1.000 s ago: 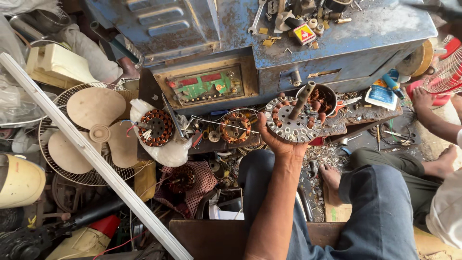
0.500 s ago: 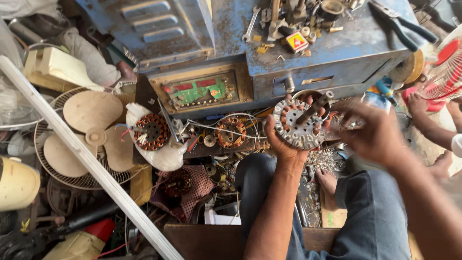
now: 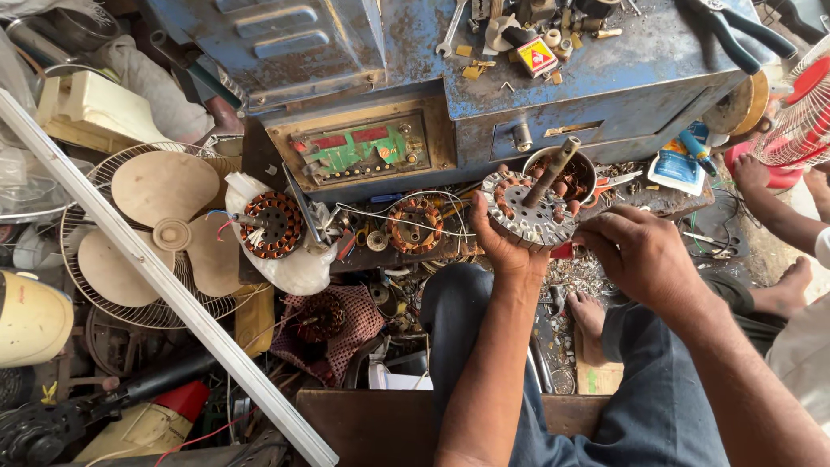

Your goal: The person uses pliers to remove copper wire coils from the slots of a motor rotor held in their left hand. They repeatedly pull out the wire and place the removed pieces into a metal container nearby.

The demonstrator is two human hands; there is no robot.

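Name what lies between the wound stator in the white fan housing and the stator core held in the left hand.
In the head view, a copper-wound stator with loose wires.

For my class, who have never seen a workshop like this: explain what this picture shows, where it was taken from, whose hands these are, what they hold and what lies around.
There is no machine at work here, only a person. The picture comes from a camera on that person's head, looking down over their own arms and knees. The left hand cups a round metal motor core with a rod sticking up from its middle. The right hand rests its fingers at the core's edge. Ahead stands a worn blue metal cabinet with small tools on top. Below it lie two cores wound with copper wire, and a beige fan blade in a wire guard lies at the left. At the far right another person's hand shows beside a red fan.
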